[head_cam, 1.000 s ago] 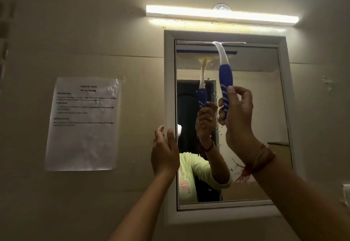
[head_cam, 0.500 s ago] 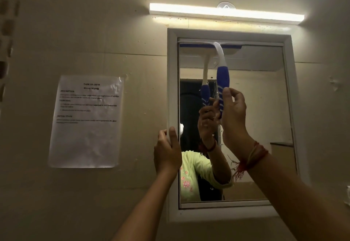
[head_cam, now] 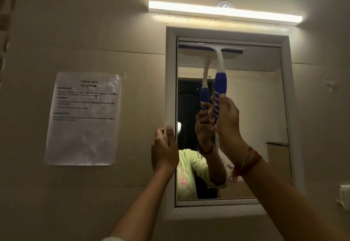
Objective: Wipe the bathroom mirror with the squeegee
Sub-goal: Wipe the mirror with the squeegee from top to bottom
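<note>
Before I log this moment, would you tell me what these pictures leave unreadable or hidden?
- Paper notice, head view: body text blurred; only the headings read.
- Squeegee handle end: covered by the right hand.
- Mirror frame's left edge: partly hidden behind the left hand.
- Wall fitting: cut off by the right edge.

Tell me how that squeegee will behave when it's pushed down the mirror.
The squeegee probably feels light: the right hand holds it high by the fingers alone. Its curved white neck looks like rigid plastic, unlikely to flop. The glass of the mirror shows droplets, so the blade should glide, perhaps slipping sideways.
</note>
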{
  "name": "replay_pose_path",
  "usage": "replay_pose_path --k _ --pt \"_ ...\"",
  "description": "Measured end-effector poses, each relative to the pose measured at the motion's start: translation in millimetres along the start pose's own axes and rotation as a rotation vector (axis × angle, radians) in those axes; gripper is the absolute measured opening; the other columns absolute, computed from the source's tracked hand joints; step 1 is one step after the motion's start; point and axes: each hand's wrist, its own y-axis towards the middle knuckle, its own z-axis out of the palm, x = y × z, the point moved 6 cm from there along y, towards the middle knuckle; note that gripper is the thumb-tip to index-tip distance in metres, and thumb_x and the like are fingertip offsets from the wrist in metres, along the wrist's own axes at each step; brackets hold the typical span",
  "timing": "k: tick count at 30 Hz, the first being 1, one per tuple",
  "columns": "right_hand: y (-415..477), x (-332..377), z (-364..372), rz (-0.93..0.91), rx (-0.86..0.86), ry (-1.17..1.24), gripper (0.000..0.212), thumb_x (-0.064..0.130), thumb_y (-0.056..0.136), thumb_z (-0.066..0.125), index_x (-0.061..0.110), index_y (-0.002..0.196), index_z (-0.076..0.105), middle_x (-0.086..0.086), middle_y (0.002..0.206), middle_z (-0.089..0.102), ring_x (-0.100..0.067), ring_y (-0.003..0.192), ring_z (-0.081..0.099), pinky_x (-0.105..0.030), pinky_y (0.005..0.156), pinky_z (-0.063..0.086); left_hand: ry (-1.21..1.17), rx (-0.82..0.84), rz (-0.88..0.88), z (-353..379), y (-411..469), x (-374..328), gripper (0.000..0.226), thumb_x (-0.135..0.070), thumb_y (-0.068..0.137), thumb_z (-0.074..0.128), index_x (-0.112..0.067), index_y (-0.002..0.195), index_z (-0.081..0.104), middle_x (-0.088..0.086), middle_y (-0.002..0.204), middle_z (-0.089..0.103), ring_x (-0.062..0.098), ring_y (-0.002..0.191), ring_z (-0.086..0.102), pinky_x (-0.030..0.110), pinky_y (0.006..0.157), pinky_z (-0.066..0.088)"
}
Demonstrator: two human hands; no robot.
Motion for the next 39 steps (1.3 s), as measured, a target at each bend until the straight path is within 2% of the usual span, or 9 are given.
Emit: replay_pose_path --k 2,8,14,16,21,25,28,34,39 --pt "-3 -4 1 0.008 -0.006 0.009 0.042 0.028 0.099 0.034 -0.009 0.099 0.053 -0.003 0.061 0.046 -0.002 0.037 0.049 -0.008 0.036 0.038 0.012 -0.002 -0.004 -1 0 0 0.044 -0.051 0.092 0.023 -0.016 0.086 0.048 -0.009 0.06 0.047 0.0 0.053 0.046 0.014 0.043 0.025" --pt "-41 -42 -19 0.038 -0.011 -0.083 0.049 0.033 0.098 0.033 -0.011 0.108 0.053 -0.005 0.075 0.054 -0.008 0.059 0.053 -0.01 0.049 0.044 -0.005 0.014 -0.004 1 0 1 0.042 -0.048 0.093 0.024 -0.015 0.09 0.049 -0.009 0.061 0.047 0.001 0.053 0.047 0.013 0.043 0.028" --pt "-18 -14 1 0.076 -0.006 0.051 0.032 0.032 0.098 0.037 0.009 0.081 0.053 -0.001 0.065 0.048 -0.006 0.045 0.05 -0.012 0.04 0.039 -0.002 0.012 -0.003 1 0 0 0.038 -0.047 0.094 0.026 -0.016 0.087 0.047 -0.009 0.061 0.048 0.001 0.054 0.047 0.008 0.043 0.036" --pt "-11 -12 5 0.099 0.002 0.1 0.031 0.033 0.097 0.04 0.017 0.073 0.054 0.002 0.061 0.048 -0.005 0.042 0.046 -0.014 0.038 0.038 0.002 0.011 -0.004 1 1 0 0.039 -0.048 0.094 0.026 -0.016 0.088 0.048 -0.009 0.061 0.048 0.0 0.054 0.047 0.012 0.039 0.031" --pt "-33 -39 -6 0.193 -0.008 0.261 0.035 0.046 0.085 0.051 0.017 0.075 0.067 -0.004 0.066 0.058 -0.016 0.057 0.052 -0.027 0.052 0.043 0.003 0.019 -0.02 1 0 1 0.046 -0.049 0.094 0.025 -0.011 0.095 0.05 -0.007 0.059 0.047 0.003 0.053 0.047 0.02 0.045 0.027" --pt "-59 -59 -13 0.255 -0.026 0.216 0.043 0.057 0.076 0.058 0.017 0.069 0.069 0.0 0.06 0.062 -0.009 0.049 0.055 -0.02 0.045 0.045 -0.004 0.023 -0.03 2 1 2 0.048 -0.05 0.093 0.024 -0.01 0.099 0.05 -0.006 0.061 0.048 0.004 0.055 0.048 0.02 0.045 0.028" --pt "-52 -46 -13 0.214 -0.112 0.228 0.034 0.05 0.078 0.058 0.018 0.071 0.066 0.001 0.055 0.065 -0.006 0.043 0.058 -0.017 0.04 0.048 -0.004 0.017 -0.032 0 0 2 0.047 -0.048 0.094 0.025 -0.009 0.098 0.05 -0.007 0.059 0.047 0.003 0.053 0.047 0.02 0.044 0.026" --pt "-24 -18 -8 0.184 -0.084 0.24 0.029 0.038 0.09 0.052 0.014 0.075 0.062 0.006 0.049 0.064 -0.004 0.04 0.058 -0.015 0.042 0.05 -0.001 0.032 -0.043 1 0 2 0.048 -0.048 0.094 0.025 -0.008 0.1 0.05 -0.008 0.062 0.048 0.003 0.056 0.048 0.02 0.046 0.027" --pt "-61 -48 -33 0.263 -0.165 0.117 0.036 0.057 0.07 0.06 0.022 0.071 0.066 0.002 0.06 0.071 -0.011 0.053 0.067 -0.021 0.048 0.055 -0.004 0.04 -0.052 2 1 2 0.049 -0.049 0.094 0.025 -0.008 0.104 0.05 -0.009 0.065 0.048 0.002 0.059 0.048 0.019 0.047 0.028"
